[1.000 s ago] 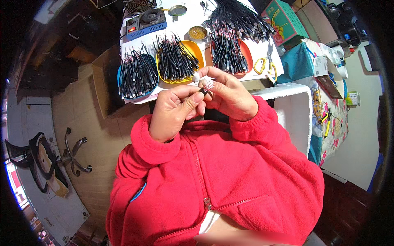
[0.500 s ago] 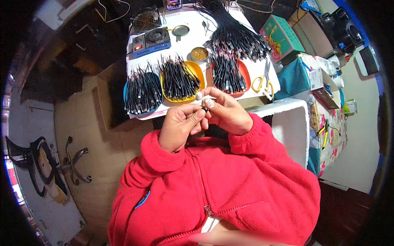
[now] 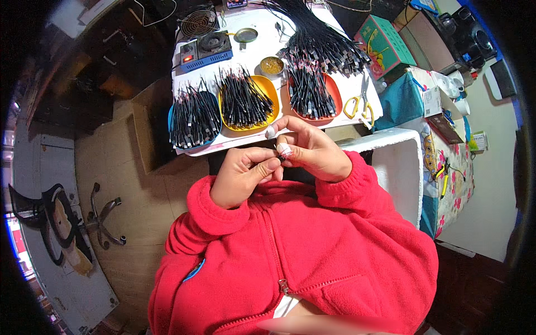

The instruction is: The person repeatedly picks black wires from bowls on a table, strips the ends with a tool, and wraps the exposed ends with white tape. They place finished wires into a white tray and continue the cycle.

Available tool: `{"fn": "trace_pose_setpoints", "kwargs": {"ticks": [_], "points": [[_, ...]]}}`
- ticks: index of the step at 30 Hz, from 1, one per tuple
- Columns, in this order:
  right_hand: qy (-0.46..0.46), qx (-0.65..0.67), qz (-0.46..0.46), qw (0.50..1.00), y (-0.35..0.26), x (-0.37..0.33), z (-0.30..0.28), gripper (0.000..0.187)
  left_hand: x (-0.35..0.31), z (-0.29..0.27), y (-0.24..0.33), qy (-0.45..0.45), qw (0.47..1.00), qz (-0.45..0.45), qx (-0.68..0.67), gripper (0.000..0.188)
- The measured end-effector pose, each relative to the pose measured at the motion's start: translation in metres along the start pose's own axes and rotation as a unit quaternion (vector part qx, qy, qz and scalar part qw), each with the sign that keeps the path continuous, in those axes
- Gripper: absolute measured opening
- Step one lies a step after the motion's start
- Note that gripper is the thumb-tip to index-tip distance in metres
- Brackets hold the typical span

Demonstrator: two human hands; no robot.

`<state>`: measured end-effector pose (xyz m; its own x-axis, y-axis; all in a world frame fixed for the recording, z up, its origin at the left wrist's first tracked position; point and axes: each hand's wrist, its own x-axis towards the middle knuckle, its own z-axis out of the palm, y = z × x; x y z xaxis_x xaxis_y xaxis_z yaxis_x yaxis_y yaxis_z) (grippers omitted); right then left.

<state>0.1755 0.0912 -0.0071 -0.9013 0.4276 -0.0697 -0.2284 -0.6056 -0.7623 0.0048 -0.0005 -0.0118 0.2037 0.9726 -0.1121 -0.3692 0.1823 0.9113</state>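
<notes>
I've got both hands pinched tight together, left hand (image 3: 243, 173) and right hand (image 3: 312, 153) gripping a small black cable end (image 3: 281, 157), so I'd keep fingertips close and steady.

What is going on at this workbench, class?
A person in a red fleece jacket holds both hands together just in front of the table edge. The left hand and the right hand pinch a small dark piece between their fingers; it is too small to identify. On the white table behind lie three trays of short black cables: blue, yellow and orange, plus yellow-handled scissors.
</notes>
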Motion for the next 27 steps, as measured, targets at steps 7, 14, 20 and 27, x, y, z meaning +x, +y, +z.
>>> {"fn": "trace_pose_setpoints", "kwargs": {"ticks": [7,14,20,27], "points": [[0.050,-0.004,-0.042,0.998,0.014,0.004,-0.007,0.033,0.004,0.002,-0.007,0.048,0.998,-0.005,0.026,0.019],[0.130,-0.045,-0.074,0.988,0.027,0.008,-0.006,0.034,0.006,-0.002,-0.005,0.060,0.997,-0.042,-0.033,0.016],[0.140,-0.096,-0.098,0.981,0.028,0.004,-0.001,0.025,0.000,0.004,-0.005,0.070,0.997,-0.019,0.001,0.020],[0.115,-0.516,-0.188,0.828,0.006,-0.007,-0.001,0.030,-0.005,0.006,-0.002,0.058,0.998,-0.034,0.006,0.017]]}}
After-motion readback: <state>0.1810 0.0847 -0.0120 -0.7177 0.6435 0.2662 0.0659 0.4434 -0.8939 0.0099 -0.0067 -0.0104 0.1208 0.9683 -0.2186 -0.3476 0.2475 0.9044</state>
